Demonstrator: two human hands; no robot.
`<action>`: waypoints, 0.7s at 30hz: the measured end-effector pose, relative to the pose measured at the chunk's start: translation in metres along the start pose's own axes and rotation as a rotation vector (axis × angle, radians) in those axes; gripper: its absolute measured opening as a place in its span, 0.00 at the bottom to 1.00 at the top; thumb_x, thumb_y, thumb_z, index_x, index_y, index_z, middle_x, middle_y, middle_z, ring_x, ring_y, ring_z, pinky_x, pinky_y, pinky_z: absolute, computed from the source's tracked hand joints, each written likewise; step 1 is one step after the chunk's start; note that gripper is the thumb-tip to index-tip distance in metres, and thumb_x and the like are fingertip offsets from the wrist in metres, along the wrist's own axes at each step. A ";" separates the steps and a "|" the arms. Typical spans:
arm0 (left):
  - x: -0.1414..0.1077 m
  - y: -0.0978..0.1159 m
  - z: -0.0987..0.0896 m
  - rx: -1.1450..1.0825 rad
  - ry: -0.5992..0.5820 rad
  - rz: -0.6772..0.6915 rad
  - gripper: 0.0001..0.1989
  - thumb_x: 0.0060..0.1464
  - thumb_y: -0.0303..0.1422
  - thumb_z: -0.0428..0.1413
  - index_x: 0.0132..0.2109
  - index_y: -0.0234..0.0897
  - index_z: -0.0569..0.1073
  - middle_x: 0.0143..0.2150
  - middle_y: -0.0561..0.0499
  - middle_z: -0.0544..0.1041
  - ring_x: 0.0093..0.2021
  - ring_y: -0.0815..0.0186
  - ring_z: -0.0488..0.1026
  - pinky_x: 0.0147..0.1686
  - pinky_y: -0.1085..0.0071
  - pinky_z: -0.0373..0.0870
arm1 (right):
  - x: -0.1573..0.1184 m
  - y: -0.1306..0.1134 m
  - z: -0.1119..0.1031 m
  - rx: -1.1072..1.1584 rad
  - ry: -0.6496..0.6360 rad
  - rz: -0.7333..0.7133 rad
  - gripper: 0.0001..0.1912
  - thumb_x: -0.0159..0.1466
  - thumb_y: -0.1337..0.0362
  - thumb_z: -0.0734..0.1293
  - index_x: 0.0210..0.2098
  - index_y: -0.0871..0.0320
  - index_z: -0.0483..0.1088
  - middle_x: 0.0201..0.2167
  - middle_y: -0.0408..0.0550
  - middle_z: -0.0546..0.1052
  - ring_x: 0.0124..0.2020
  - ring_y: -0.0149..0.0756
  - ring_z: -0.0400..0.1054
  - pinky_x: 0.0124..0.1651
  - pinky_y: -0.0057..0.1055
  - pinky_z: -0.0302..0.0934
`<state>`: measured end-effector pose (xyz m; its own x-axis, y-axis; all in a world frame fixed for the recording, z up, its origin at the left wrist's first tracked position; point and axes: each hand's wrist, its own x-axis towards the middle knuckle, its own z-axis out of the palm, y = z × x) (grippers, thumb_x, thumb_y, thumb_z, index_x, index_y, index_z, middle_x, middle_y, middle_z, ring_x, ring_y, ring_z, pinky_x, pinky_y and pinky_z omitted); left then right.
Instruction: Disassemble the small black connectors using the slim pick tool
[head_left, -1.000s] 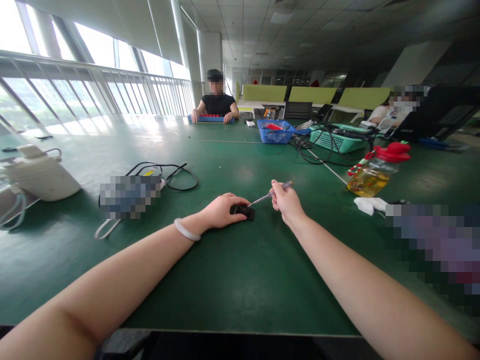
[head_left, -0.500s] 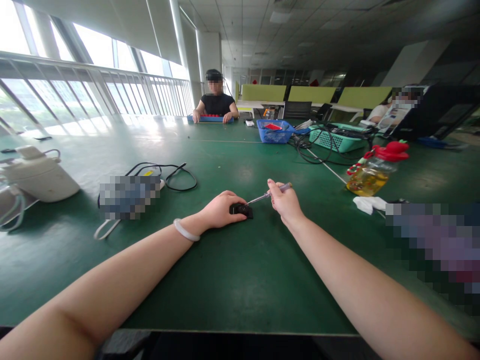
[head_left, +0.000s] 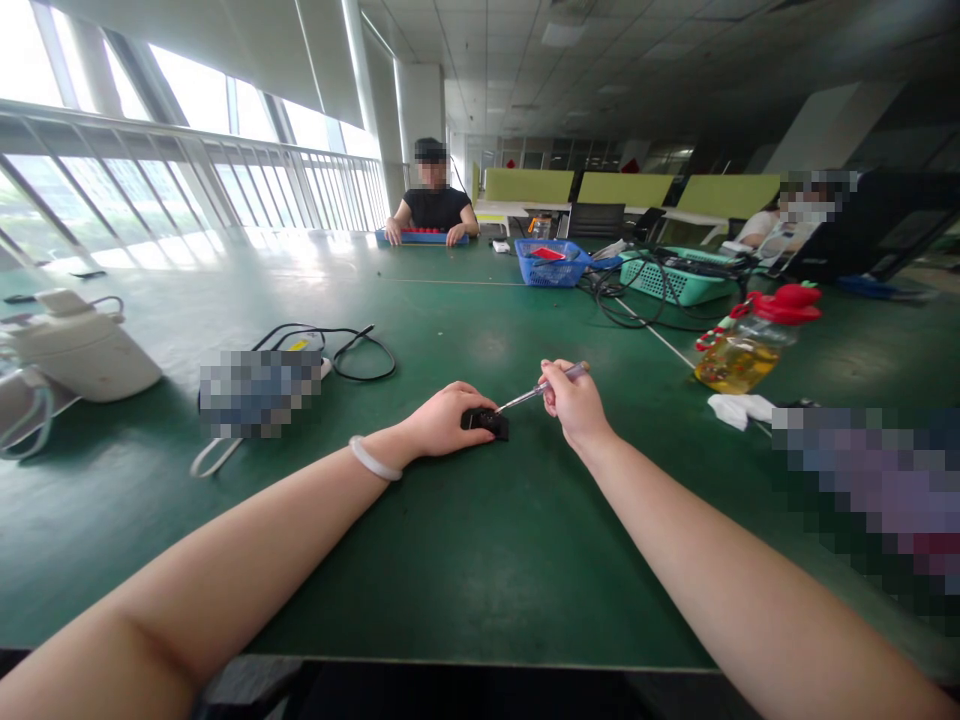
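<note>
My left hand (head_left: 444, 420) grips a small black block-like part (head_left: 489, 424) from its left side, thumb in front and fingers behind, on the green table (head_left: 480, 560). What exactly the part is, I cannot make out. Closed around the handle of a thin screwdriver (head_left: 531, 394) is my right hand (head_left: 574, 405), to the right of the part. The metal shaft slants down to the left, and its tip meets the top of the black part. A white bangle (head_left: 373, 460) circles my left wrist.
To the left lie a blurred-out object with a black cable (head_left: 375, 370) and a white appliance (head_left: 82, 345). A red-lidded bottle (head_left: 742, 345), tissue (head_left: 739, 410), blue basket (head_left: 551, 268) and green basket (head_left: 694, 285) stand right. A person (head_left: 433, 205) sits across the table.
My right hand has shifted slightly, and its fingers have curled more around the screwdriver handle. My left hand still holds the black part in place.
</note>
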<state>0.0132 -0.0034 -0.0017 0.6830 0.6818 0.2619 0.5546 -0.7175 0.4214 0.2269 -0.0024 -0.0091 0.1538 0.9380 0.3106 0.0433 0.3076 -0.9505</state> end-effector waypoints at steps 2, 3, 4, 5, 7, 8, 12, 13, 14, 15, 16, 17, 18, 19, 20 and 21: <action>0.000 0.000 0.000 0.012 0.007 -0.015 0.18 0.51 0.42 0.59 0.49 0.43 0.75 0.46 0.47 0.76 0.51 0.57 0.69 0.51 0.63 0.66 | -0.001 -0.004 0.000 0.095 -0.001 0.032 0.16 0.57 0.56 0.65 0.18 0.56 0.61 0.10 0.35 0.58 0.11 0.24 0.50 0.14 0.24 0.44; 0.000 0.000 0.000 0.017 0.009 -0.021 0.18 0.51 0.42 0.59 0.49 0.43 0.75 0.46 0.48 0.76 0.51 0.57 0.68 0.51 0.63 0.66 | -0.001 -0.006 0.000 0.132 -0.008 0.045 0.15 0.56 0.58 0.65 0.18 0.56 0.61 0.09 0.35 0.58 0.11 0.24 0.50 0.14 0.24 0.43; 0.001 0.000 0.001 0.020 0.011 -0.025 0.18 0.51 0.42 0.59 0.49 0.43 0.75 0.45 0.48 0.76 0.50 0.57 0.68 0.51 0.63 0.66 | -0.001 -0.007 0.000 0.150 -0.021 0.051 0.15 0.56 0.59 0.65 0.17 0.56 0.61 0.09 0.35 0.58 0.11 0.24 0.50 0.13 0.24 0.43; 0.001 0.000 0.001 0.023 0.012 -0.027 0.18 0.51 0.42 0.59 0.48 0.43 0.76 0.45 0.48 0.76 0.50 0.57 0.68 0.50 0.63 0.66 | -0.001 -0.008 0.000 0.159 -0.036 0.053 0.14 0.55 0.59 0.65 0.17 0.57 0.61 0.09 0.35 0.58 0.10 0.24 0.50 0.13 0.24 0.43; 0.001 0.000 0.001 0.031 0.016 -0.029 0.18 0.50 0.42 0.60 0.48 0.43 0.76 0.45 0.47 0.76 0.50 0.56 0.68 0.50 0.63 0.66 | 0.000 -0.009 -0.002 0.168 -0.068 0.046 0.13 0.55 0.61 0.65 0.17 0.57 0.62 0.08 0.35 0.58 0.10 0.23 0.51 0.13 0.23 0.43; 0.001 0.000 0.001 0.033 0.020 -0.030 0.18 0.50 0.42 0.60 0.48 0.42 0.76 0.45 0.47 0.76 0.50 0.57 0.68 0.50 0.63 0.66 | 0.000 -0.009 -0.003 0.168 -0.084 0.036 0.13 0.55 0.62 0.65 0.16 0.57 0.62 0.08 0.35 0.59 0.10 0.23 0.51 0.13 0.23 0.43; 0.001 -0.001 0.002 0.037 0.024 -0.025 0.17 0.50 0.41 0.60 0.48 0.43 0.76 0.45 0.48 0.77 0.51 0.57 0.68 0.51 0.63 0.66 | 0.002 -0.007 -0.007 0.171 -0.149 0.005 0.12 0.55 0.65 0.64 0.17 0.58 0.63 0.09 0.35 0.60 0.11 0.23 0.53 0.14 0.23 0.45; 0.001 -0.001 0.002 0.037 0.023 -0.024 0.17 0.51 0.41 0.60 0.48 0.43 0.76 0.45 0.48 0.77 0.51 0.57 0.68 0.51 0.63 0.66 | 0.002 -0.007 -0.008 0.175 -0.164 0.006 0.11 0.55 0.65 0.64 0.17 0.58 0.64 0.09 0.36 0.61 0.11 0.23 0.53 0.15 0.23 0.45; 0.001 -0.001 0.002 0.037 0.023 -0.024 0.17 0.51 0.41 0.60 0.48 0.43 0.76 0.45 0.48 0.77 0.51 0.57 0.68 0.51 0.63 0.66 | 0.003 -0.007 -0.008 0.182 -0.174 0.011 0.11 0.55 0.65 0.64 0.17 0.58 0.64 0.09 0.36 0.61 0.11 0.23 0.53 0.15 0.23 0.45; 0.001 -0.001 0.002 0.036 0.022 -0.023 0.17 0.51 0.41 0.60 0.48 0.43 0.76 0.45 0.48 0.77 0.51 0.57 0.68 0.51 0.63 0.66 | 0.003 -0.006 -0.008 0.192 -0.177 0.022 0.11 0.55 0.65 0.64 0.17 0.58 0.64 0.09 0.36 0.61 0.11 0.23 0.53 0.14 0.23 0.45; 0.001 -0.001 0.002 0.034 0.021 -0.021 0.17 0.51 0.41 0.60 0.48 0.43 0.76 0.45 0.48 0.77 0.51 0.57 0.68 0.51 0.63 0.66 | 0.003 -0.006 -0.008 0.206 -0.173 0.038 0.11 0.54 0.65 0.64 0.16 0.58 0.64 0.09 0.36 0.60 0.11 0.23 0.53 0.14 0.23 0.45; 0.001 -0.001 0.002 0.031 0.020 -0.018 0.17 0.51 0.41 0.60 0.48 0.43 0.76 0.45 0.48 0.77 0.51 0.57 0.68 0.51 0.63 0.66 | 0.003 -0.006 -0.007 0.222 -0.163 0.057 0.12 0.54 0.65 0.64 0.16 0.58 0.64 0.09 0.36 0.60 0.10 0.23 0.52 0.14 0.23 0.44; 0.001 -0.001 0.002 0.028 0.019 -0.016 0.17 0.51 0.41 0.60 0.48 0.43 0.76 0.45 0.48 0.77 0.51 0.57 0.68 0.51 0.63 0.66 | 0.003 -0.006 -0.007 0.238 -0.151 0.078 0.12 0.54 0.65 0.64 0.15 0.58 0.63 0.09 0.36 0.60 0.10 0.23 0.52 0.14 0.23 0.44; 0.001 -0.001 0.002 0.025 0.018 -0.013 0.17 0.51 0.41 0.60 0.48 0.43 0.76 0.45 0.48 0.77 0.51 0.57 0.68 0.51 0.63 0.66 | 0.003 -0.005 -0.006 0.253 -0.140 0.096 0.12 0.53 0.64 0.65 0.15 0.58 0.63 0.08 0.36 0.60 0.10 0.23 0.52 0.13 0.23 0.43; 0.001 -0.001 0.002 0.023 0.018 -0.011 0.17 0.51 0.41 0.60 0.48 0.42 0.76 0.44 0.48 0.77 0.52 0.57 0.67 0.51 0.63 0.66 | 0.003 -0.005 -0.006 0.263 -0.131 0.111 0.12 0.53 0.64 0.65 0.15 0.58 0.63 0.08 0.36 0.59 0.09 0.23 0.52 0.13 0.23 0.43; 0.001 -0.001 0.002 0.023 0.017 -0.010 0.17 0.51 0.41 0.59 0.48 0.42 0.76 0.44 0.48 0.77 0.52 0.57 0.67 0.51 0.63 0.66 | 0.004 -0.004 -0.005 0.270 -0.125 0.122 0.12 0.53 0.64 0.65 0.15 0.58 0.63 0.08 0.36 0.59 0.09 0.23 0.51 0.13 0.23 0.43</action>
<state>0.0141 -0.0020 -0.0034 0.6692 0.6910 0.2732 0.5723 -0.7138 0.4037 0.2326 -0.0011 -0.0043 0.0188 0.9777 0.2091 -0.2344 0.2076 -0.9497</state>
